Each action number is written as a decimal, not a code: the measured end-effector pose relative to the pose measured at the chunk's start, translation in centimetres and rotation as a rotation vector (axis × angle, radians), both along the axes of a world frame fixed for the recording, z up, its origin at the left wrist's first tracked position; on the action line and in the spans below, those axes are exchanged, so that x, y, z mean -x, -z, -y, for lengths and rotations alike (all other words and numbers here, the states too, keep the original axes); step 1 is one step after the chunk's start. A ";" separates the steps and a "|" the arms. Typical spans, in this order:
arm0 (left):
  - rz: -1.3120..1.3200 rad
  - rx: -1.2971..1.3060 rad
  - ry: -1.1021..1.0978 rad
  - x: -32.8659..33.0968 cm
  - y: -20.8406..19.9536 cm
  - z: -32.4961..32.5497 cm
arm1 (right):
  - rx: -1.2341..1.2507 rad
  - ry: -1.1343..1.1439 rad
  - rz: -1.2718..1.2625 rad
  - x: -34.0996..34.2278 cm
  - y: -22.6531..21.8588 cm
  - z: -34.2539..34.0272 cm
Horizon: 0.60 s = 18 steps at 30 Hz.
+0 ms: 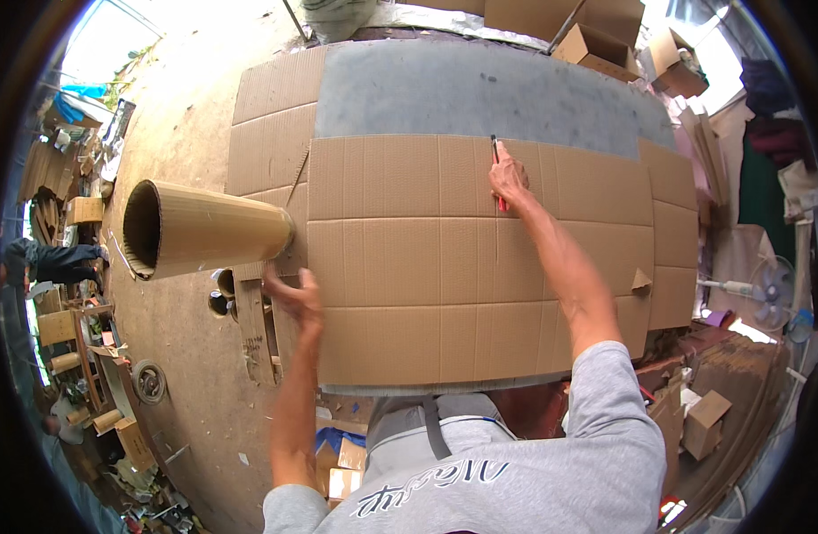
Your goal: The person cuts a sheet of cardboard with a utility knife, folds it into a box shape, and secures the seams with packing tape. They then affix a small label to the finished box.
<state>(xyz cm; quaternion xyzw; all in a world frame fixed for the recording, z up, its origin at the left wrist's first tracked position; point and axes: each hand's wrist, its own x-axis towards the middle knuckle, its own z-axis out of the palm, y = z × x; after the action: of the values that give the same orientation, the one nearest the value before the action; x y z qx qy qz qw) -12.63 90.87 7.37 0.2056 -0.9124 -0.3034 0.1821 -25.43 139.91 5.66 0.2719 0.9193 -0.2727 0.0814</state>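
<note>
Right hand point(509, 181) closed in a pinch on a slim red-and-black tool point(502, 203), its dark tip at the far edge of the big cardboard sheet point(382, 262); we see that sheet lying flat and creased across the grey worktop point(480, 89). Left hand point(295, 298) is blurred, fingers loosely spread, by the sheet's left edge, just beside the large cardboard tube point(226, 227); we can't tell if it touches either. We also log a thin line on the sheet below the tool, a small cardboard scrap point(641, 280) near its right side, and a fan point(771, 292) well apart, far right.
</note>
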 end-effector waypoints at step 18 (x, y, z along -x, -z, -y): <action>0.205 0.338 0.966 -7.8 3.0 -17.0 | -0.261 -0.351 0.108 4.0 -3.3 -1.2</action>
<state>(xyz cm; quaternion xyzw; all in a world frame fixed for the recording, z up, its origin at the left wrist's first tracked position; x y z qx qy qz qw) -4.85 107.89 4.35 -0.2426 -0.9526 -0.1795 -0.0384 -29.40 141.14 8.94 0.1302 0.9743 -0.1182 0.1409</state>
